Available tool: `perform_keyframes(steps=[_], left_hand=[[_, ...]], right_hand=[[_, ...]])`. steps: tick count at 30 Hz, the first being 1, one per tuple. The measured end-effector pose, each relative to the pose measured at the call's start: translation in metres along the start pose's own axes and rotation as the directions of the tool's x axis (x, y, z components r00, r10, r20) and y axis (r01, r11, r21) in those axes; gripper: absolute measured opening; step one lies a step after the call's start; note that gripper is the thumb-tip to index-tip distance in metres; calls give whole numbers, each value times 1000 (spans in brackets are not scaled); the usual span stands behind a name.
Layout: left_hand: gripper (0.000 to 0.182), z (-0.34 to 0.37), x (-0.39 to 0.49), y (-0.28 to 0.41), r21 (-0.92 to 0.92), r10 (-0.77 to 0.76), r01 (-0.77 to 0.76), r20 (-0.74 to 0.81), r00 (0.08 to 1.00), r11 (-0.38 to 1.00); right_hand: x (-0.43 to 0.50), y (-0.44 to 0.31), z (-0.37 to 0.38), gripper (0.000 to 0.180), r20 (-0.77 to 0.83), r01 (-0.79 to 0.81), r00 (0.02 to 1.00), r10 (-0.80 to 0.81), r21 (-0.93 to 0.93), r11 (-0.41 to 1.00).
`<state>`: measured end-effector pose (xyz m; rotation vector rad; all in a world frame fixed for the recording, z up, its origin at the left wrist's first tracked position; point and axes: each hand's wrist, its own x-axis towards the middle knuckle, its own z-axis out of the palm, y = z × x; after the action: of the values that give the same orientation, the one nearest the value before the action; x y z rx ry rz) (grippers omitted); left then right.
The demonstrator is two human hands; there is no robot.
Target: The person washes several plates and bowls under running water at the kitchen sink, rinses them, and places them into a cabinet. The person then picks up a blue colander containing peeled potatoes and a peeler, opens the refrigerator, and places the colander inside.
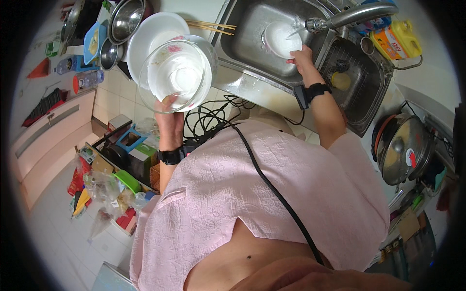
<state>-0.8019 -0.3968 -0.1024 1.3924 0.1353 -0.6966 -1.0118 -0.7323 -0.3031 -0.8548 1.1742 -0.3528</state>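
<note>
My left hand (168,103) grips the near rim of a clear glass bowl (143,95), its thumb over the edge. Floral-patterned white bowls (209,69) show through and behind the glass; whether the hand bears them too, I cannot tell. My right hand (301,60) holds a white bowl (278,38) by its rim in the steel sink (247,51). Water runs from the faucet (316,25) into this bowl. A large white basin (160,25) lies just beyond the glass bowl, and wooden chopsticks (214,26) rest between the basin and the sink.
Right of the sink is a second basin (358,98) with a wire rack and a yellow round thing. A yellow detergent jug (395,40) stands behind it. Lidded pans (397,149) sit at the right. Steel bowls (127,18) are at the upper left. Black cables (207,120) hang by my body.
</note>
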Motion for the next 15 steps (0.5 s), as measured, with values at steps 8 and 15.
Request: perform_keyframes(steps=[8, 15], left_hand=[[38, -1, 2, -3, 6, -8, 8, -48, 999, 1000], [41, 5, 1, -1, -17, 10, -10, 5, 1000, 1000]], right_hand=[[26, 18, -13, 21, 229, -337, 937, 264, 398, 853], [23, 18, -10, 23, 724, -738, 659, 203, 571, 359]])
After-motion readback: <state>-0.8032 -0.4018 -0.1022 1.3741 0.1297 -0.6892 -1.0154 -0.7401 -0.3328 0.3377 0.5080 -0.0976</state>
